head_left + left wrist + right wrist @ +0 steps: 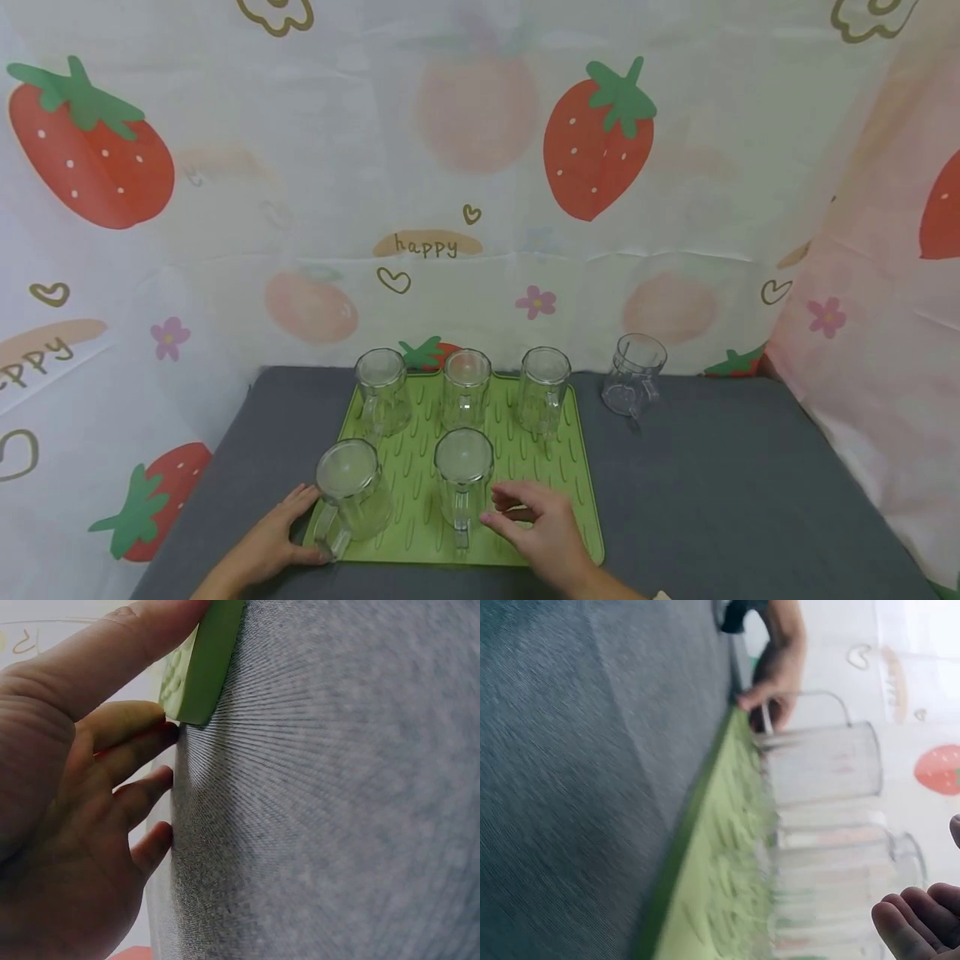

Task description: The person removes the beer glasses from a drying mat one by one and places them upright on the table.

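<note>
Mat (pixel 577 467): I count five mugs upside down on it; near-right place bare.
Sixth mug (pixel 633 377): off the mat, far right on the table (pixel 750 500).
Left hand (pixel 273 542): flat, fingers at near-left mat corner.
Right hand (pixel 543 525): loosely curled, empty, beside near-middle mug (pixel 463 479).

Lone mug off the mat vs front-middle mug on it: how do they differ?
The lone mug stands on the grey table, right of the green mat; the front-middle mug stands on the mat. The lone mug looks tilted, its open mouth showing at the top; the front-middle mug sits upside down, flat base up. The right hand is beside the front-middle mug; no hand is near the lone mug. Both are clear, with handles.
</note>
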A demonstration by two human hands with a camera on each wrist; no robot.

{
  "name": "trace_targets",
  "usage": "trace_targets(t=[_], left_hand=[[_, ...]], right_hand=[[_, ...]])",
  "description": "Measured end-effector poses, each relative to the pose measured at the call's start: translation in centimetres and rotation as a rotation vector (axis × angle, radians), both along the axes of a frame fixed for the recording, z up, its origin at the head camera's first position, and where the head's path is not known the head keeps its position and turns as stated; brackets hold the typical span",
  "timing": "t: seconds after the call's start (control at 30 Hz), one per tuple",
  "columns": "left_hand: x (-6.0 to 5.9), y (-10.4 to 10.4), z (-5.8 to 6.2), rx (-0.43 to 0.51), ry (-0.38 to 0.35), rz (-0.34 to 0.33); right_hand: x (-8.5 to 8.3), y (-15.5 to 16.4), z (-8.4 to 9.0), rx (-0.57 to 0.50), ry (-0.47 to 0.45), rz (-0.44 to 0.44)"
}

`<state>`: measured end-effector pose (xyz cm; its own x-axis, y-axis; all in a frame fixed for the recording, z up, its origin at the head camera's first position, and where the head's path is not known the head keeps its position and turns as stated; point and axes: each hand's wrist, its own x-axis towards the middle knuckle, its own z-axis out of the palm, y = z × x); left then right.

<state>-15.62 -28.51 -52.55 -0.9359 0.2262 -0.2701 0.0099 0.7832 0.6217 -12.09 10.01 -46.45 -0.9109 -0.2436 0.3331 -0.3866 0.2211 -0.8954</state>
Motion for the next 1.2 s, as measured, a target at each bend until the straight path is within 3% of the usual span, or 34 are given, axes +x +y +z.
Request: trace_targets(t=[0.27, 0.7, 0.97, 1.2], left_hand=[[-0.1, 0.0, 0.0, 0.009, -0.013, 0.004], [-0.1, -0.2, 0.0, 0.009, -0.026, -0.002], [0.0, -0.1, 0.1, 0.003, -0.024, -0.008], [0.0, 0.0, 0.3, 0.007, -0.027, -0.006]], right_hand=[[0.3, -1.3, -1.9, 0.046, -0.215, 0.107], [0.1, -2.8, -3.9, -0.017, -0.339, 0.145], [0.1, -3.2, -4.2, 0.006, -0.254, 0.132], [0.3, -3.4, -4.4, 0.170, 0.067, -0.011]])
